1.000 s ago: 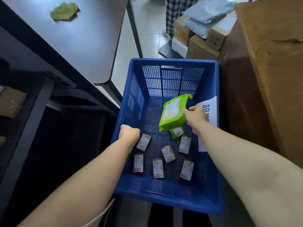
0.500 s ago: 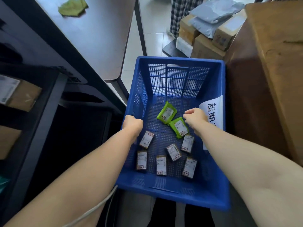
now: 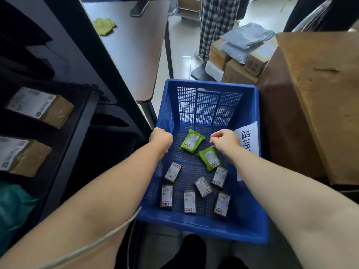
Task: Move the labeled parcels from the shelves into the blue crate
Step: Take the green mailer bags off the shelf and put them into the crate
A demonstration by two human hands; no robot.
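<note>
The fingers of the left hand (image 3: 160, 139) are curled tight together over the left rim of the blue crate (image 3: 210, 85), knuckles up and fingertips hidden on the inner side. Those of the right hand (image 3: 226, 141) are loosely bent and a little apart, the thumb near the forefinger, pinching nothing. At the far left stand dark shelves (image 3: 74, 133) with two labeled brown boxes, an upper box (image 3: 40, 106) and a lower box (image 3: 21, 156), each lying in its own bay, and a teal bag (image 3: 13, 206) below them. A white cable (image 3: 108, 235) runs across the left forearm. Behind the shelves a grey table (image 3: 136, 55) carries a crumpled green cloth (image 3: 104, 26). The crate sits on the floor just right of the shelves, and the parcels already in it lie flat on its perforated bottom. Six small brown parcels (image 3: 189, 201) are scattered label-up across the near half. Two green parcels lie past them toward the middle, the farther green parcel (image 3: 192, 141) between the two hands and the nearer green parcel (image 3: 208, 158) just below the right hand's fingertips and apart from them; its lower end lies just beside one of the brown ones. A white paper sign (image 3: 248, 138) with printed characters hangs over the crate's right wall, partly behind the right wrist. Close against the crate's right side stands a large cardboard box (image 3: 320, 98). Beyond it is a stack of cartons (image 3: 233, 68) topped with grey mailer bags (image 3: 246, 38), and a person in plaid trousers (image 3: 215, 22) stands on the tiled floor near that stack.
</note>
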